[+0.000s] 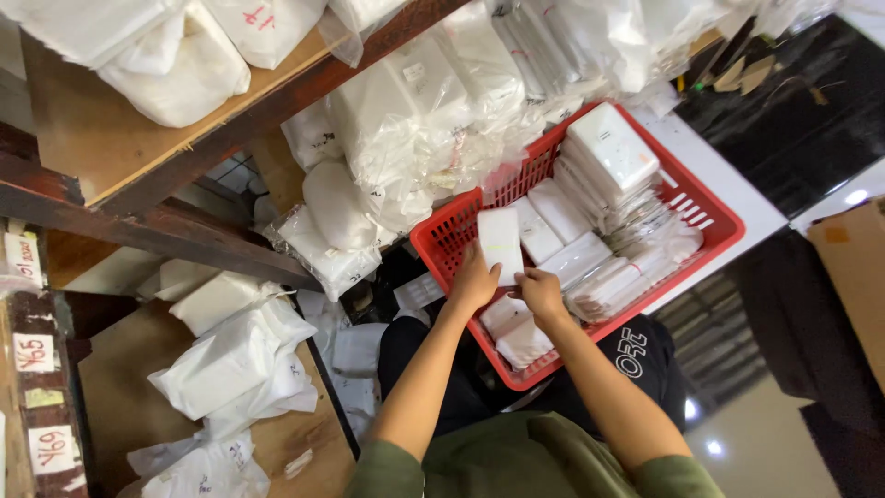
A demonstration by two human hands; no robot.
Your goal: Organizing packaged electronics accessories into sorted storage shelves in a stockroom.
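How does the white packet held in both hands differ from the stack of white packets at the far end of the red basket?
The held packet is a single flat piece, raised upright above the basket's contents by the left hand and right hand. The stacked packets are many, leaning together inside the red basket, touched by no hand. The stack's top packet looks broader than the held one. Both are white and rectangular.

Both forearms bare, reaching forward from olive-green sleeves and converging — the wrists close together. Left hand (473, 281) raised, fingers curled in a grip, back of the hand toward the camera. Right hand (541, 292) just beside it — knuckles up, fingers bent in a pinch.
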